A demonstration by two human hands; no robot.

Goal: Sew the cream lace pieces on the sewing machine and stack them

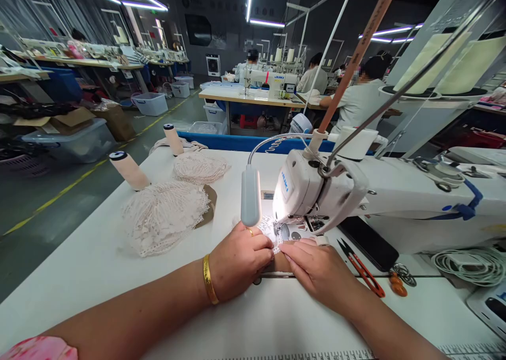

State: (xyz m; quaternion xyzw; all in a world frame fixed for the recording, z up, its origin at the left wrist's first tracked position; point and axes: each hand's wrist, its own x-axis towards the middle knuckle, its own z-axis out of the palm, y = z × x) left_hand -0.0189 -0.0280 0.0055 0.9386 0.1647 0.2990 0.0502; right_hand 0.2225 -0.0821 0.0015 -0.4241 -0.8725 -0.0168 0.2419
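Note:
A white sewing machine [316, 191] stands on the white table [87, 254], its lamp [251, 196] lighting the needle area. A small piece of white lace [269, 228] lies under the machine's head. My left hand [239, 260], with a gold bangle and a ring, presses fingertips on the lace from the left. My right hand [316, 270] lies flat beside it, fingers pinching the lace edge in front of the needle. The two hands nearly touch.
Two piles of pale lace pieces [162, 215] [200, 166] and two thread cones [128, 170] [174, 138] sit to the left. Orange-handled thread snips [363, 270], a black phone [369, 242] and a coiled white cable [472, 265] lie right. Other people sew at tables behind.

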